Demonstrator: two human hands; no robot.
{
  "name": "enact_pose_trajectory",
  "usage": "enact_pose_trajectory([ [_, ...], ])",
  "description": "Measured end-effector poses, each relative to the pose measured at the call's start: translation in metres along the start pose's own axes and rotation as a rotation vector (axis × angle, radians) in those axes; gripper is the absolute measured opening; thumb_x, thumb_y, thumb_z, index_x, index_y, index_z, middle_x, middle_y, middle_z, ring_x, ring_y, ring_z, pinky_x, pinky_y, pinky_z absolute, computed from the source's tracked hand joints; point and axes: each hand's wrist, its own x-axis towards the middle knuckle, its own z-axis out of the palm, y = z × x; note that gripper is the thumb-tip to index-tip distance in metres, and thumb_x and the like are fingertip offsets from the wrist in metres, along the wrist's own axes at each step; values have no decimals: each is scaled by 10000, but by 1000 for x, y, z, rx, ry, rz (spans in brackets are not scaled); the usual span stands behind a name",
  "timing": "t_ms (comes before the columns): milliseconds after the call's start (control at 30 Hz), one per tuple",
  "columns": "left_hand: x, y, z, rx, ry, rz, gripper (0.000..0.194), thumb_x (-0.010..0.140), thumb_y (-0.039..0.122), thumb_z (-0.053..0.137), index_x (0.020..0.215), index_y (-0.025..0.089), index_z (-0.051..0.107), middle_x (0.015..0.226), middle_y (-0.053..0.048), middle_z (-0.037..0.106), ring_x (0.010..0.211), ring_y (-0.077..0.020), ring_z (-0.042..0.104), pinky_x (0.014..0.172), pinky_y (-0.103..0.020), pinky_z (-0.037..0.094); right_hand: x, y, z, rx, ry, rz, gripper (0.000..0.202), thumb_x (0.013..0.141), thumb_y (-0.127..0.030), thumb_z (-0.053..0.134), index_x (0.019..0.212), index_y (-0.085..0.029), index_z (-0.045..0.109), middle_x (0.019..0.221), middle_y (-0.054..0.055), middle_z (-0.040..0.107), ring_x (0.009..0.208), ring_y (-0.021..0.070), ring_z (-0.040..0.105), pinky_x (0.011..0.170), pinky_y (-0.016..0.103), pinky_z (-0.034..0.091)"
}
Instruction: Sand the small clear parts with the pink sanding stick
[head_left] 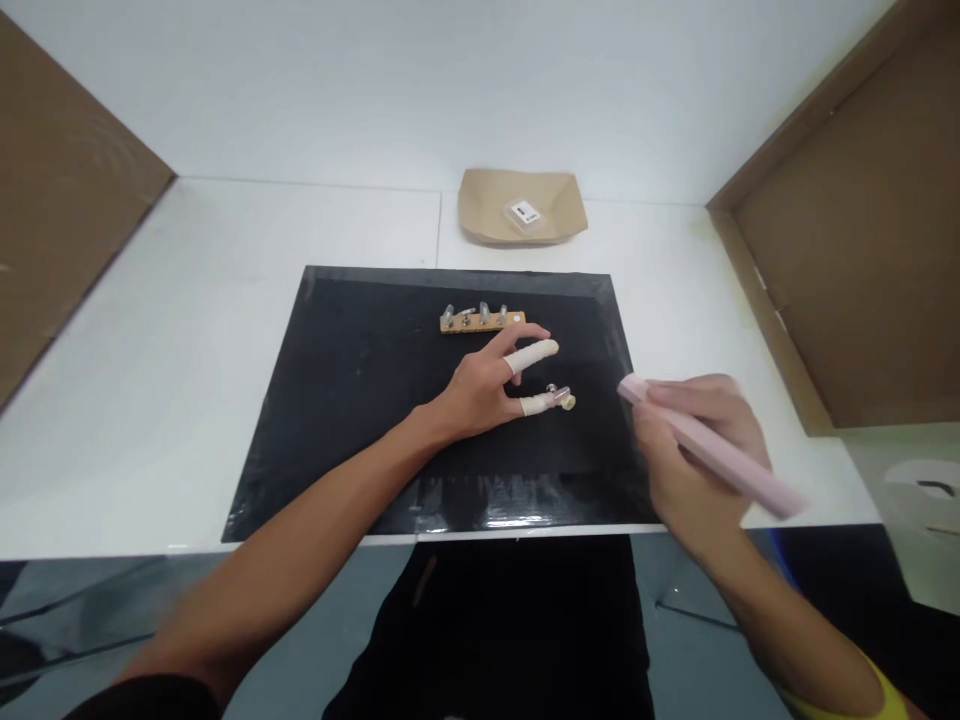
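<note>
My left hand rests over the black mat, thumb and index finger apart and wearing pale finger covers. At the thumb's tip is a small shiny piece with a yellowish round end; whether it touches the thumb or just lies by it, I cannot tell. Just beyond the hand lies a short wooden strip bearing several small upright metal and clear pieces. My right hand, right of the mat, is closed around a pale pink stick-shaped tool, tilted and partly blurred.
Behind the mat, a brown paper tray holds a small clear labelled case. The white table has brown panels on the left and right. A white round object sits at far right.
</note>
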Motion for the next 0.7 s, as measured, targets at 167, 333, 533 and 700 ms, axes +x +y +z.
enact_pose_trajectory([
  [167, 0, -2, 2, -8, 17, 42, 461, 916, 335, 829, 1325, 221, 650, 1404, -144, 643, 665, -53, 535, 596, -216, 519, -5, -10, -3, -16, -41, 12, 350, 1040, -418, 680, 1285, -170, 657, 1239, 88, 693, 1024, 201, 709, 874, 394, 637],
  [333, 0, -4, 2, -3, 15, 53, 431, 921, 340, 824, 1301, 220, 661, 1406, -144, 644, 671, -53, 547, 590, -211, 519, -3, -7, -5, -69, -100, 13, 342, 1044, -415, 673, 1291, -178, 656, 1249, 90, 690, 1024, 199, 707, 870, 388, 639],
  [533, 0, -1, 1, 0, 25, 51, 400, 918, 323, 826, 1272, 217, 672, 1388, -140, 651, 688, -60, 560, 601, -213, 530, 6, 0, -4, -65, -143, -8, 266, 1057, -419, 663, 1113, -160, 692, 967, 29, 716, 726, 107, 666, 621, 240, 598],
  [700, 1, 0, 0, 22, 5, 39, 372, 937, 351, 806, 1259, 212, 682, 1394, -145, 649, 704, -65, 576, 582, -203, 521, 17, 4, -13, -59, -97, 10, 330, 1055, -456, 660, 938, -149, 692, 775, -32, 662, 567, 68, 587, 510, 187, 525],
])
